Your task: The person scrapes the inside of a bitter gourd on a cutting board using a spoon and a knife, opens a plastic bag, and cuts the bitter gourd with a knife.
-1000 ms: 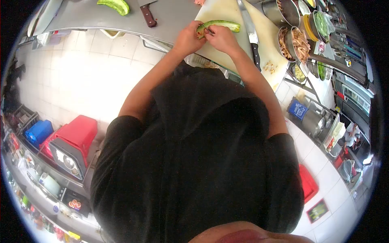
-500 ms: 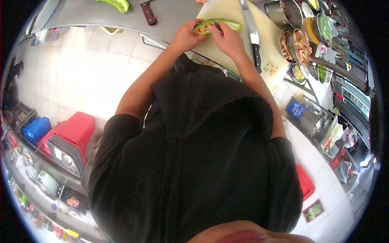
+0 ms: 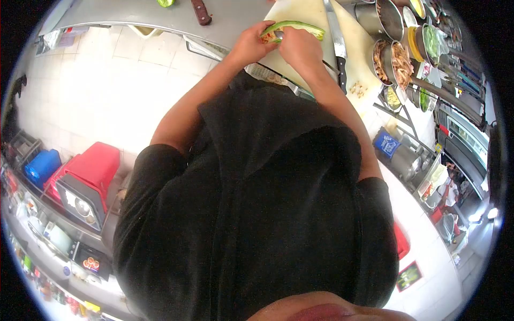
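A halved green gourd (image 3: 310, 29), which looks like a bitter melon, is held above the white cutting board (image 3: 289, 10) with its seedy hollow showing. My left hand (image 3: 253, 45) is closed around its left end. My right hand (image 3: 301, 49) is closed on a small metal tool (image 3: 279, 35), apparently a spoon, whose tip lies in the hollow among reddish and pale seeds. Most of this tool is hidden by my fingers. Right of my hands, a long knife (image 3: 341, 48) with a black handle lies on the board.
Small pale bits (image 3: 358, 89) lie on the board's right part. A brown-handled knife (image 3: 201, 12) and another green piece (image 3: 166, 2) are on the steel counter (image 3: 134, 13). Metal pots (image 3: 379, 20) and a bowl of sliced food (image 3: 401, 61) stand to the right.
My right hand has turned and shifted slightly left along the hollow, the tool moving with it. The camera view has moved a little, so the counter sits higher in frame.
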`<move>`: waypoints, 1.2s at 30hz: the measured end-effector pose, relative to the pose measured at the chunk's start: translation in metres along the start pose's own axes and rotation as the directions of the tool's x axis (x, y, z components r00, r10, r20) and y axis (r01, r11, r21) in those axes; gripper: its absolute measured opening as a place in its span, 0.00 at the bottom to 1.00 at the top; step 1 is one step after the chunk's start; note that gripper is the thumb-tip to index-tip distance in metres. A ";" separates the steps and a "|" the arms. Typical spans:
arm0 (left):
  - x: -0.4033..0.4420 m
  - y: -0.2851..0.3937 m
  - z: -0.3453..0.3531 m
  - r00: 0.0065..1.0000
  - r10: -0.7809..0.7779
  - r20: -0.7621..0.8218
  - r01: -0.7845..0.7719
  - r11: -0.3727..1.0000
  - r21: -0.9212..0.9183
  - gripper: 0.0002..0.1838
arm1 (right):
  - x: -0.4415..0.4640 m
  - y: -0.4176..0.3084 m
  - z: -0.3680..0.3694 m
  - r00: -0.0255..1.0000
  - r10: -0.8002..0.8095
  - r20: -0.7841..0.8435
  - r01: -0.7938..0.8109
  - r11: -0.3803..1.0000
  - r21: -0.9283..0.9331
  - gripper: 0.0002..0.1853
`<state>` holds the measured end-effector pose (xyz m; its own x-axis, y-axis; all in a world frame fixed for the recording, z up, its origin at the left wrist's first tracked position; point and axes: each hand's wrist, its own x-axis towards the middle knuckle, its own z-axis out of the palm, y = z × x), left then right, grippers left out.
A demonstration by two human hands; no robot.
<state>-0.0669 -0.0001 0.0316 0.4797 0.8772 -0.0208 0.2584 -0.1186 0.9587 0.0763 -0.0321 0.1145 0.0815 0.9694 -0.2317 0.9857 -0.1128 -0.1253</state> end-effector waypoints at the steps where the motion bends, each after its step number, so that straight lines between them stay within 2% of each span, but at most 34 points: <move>1: 0.000 -0.002 0.001 1.000 0.006 0.007 -0.006 1.000 -0.012 0.33 | 0.001 -0.002 -0.003 1.000 -0.026 0.005 0.026 1.000 -0.012 0.12; 4: 0.001 -0.008 0.002 0.993 0.112 -0.044 -0.107 0.989 0.104 0.31 | 0.012 0.001 0.005 0.991 -0.130 0.023 0.132 0.988 -0.081 0.12; 7: 0.002 -0.014 0.004 0.999 0.049 0.009 -0.047 0.994 -0.097 0.31 | 0.024 0.009 0.001 0.964 -0.253 0.081 0.258 0.964 -0.063 0.11; 8: 0.002 -0.016 0.004 0.998 0.066 0.009 -0.065 0.995 -0.078 0.31 | 0.027 0.012 -0.003 0.950 -0.294 0.104 0.299 0.954 -0.038 0.11; 11: 0.004 -0.013 0.001 0.994 0.107 0.022 -0.106 0.994 -0.033 0.31 | 0.039 0.037 0.019 0.951 -0.309 0.002 0.300 0.923 0.241 0.10; 14: 0.003 -0.015 -0.003 0.993 0.113 0.040 -0.114 0.993 0.014 0.31 | 0.044 0.035 0.004 0.912 -0.181 0.367 0.070 0.953 0.294 0.17; 17: 0.007 -0.018 0.000 0.993 0.114 0.034 -0.116 0.991 0.065 0.32 | 0.037 0.032 -0.003 0.858 -0.013 0.514 -0.231 0.883 0.408 0.19; 20: 0.006 -0.008 -0.005 0.998 0.065 0.025 -0.065 0.998 0.023 0.34 | 0.026 0.052 0.029 0.994 -0.058 0.097 -0.027 0.711 0.702 0.15; 22: 0.008 -0.015 -0.001 0.997 0.062 0.045 -0.058 0.996 -0.068 0.34 | 0.023 0.047 0.035 0.998 -0.054 0.019 0.028 0.747 0.664 0.16; 23: 0.010 -0.018 0.001 0.997 0.077 0.033 -0.076 0.997 -0.013 0.34 | 0.022 0.044 0.038 0.998 -0.050 -0.023 0.053 0.765 0.642 0.17; 26: 0.007 -0.008 -0.003 0.994 0.112 0.003 -0.112 0.988 0.106 0.34 | 0.019 0.027 0.042 0.987 -0.076 -0.141 0.121 0.932 0.342 0.16; 28: 0.007 -0.007 -0.003 0.993 0.118 0.000 -0.117 0.987 0.113 0.33 | 0.017 0.014 0.036 0.986 -0.045 -0.162 0.098 0.937 0.336 0.16; 31: 0.011 -0.021 0.006 0.986 0.168 -0.015 -0.168 0.986 -0.021 0.34 | 0.019 0.001 0.032 0.991 0.039 -0.131 0.002 0.954 0.300 0.15; 34: 0.008 -0.007 0.003 0.997 0.072 0.020 -0.070 0.993 -0.095 0.34 | 0.022 0.000 0.030 0.988 0.086 -0.130 -0.042 0.949 0.311 0.18; 36: 0.007 0.007 -0.006 0.997 0.059 0.058 -0.059 0.998 -0.016 0.34 | 0.028 0.002 0.032 0.990 0.073 -0.123 -0.025 0.934 0.356 0.20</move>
<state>-0.0668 0.0084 0.0402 0.5424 0.8399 0.0197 0.2163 -0.1622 0.9628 0.0758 -0.0118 0.0765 0.1708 0.9780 -0.1201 0.8663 -0.2071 -0.4545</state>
